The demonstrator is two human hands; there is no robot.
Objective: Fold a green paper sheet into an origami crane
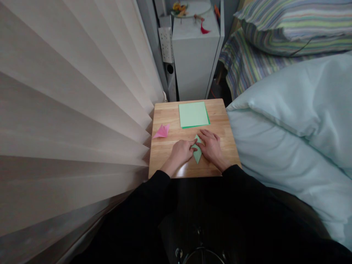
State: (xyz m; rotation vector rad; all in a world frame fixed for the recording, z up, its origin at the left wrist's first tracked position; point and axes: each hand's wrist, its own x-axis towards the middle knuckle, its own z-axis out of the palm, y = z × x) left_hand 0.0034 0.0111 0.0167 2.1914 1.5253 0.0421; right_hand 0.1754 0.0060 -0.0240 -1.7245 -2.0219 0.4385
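A green folded paper point(197, 156), narrow and kite-shaped, lies on the small wooden table with one point toward me. My left hand point(181, 151) grips its left side, fingers curled and thumb on the paper. From the other side my right hand point(210, 145) presses on it, with the fingers reaching over the upper part and the thumb near the middle. Both hands cover parts of the paper's edges. A pink folded paper figure point(161, 131) rests to the left of my left hand. Behind the hands lies a stack of square green paper sheets point(194, 114).
The wooden table point(162, 161) borders a pleated curtain point(104, 110) on the left and a bed with a pale blue quilt point(275, 146) on the right. Beyond it stands a white cabinet point(195, 62) holding a plate and a red tassel point(204, 28). Striped pillows point(297, 22) lie at upper right.
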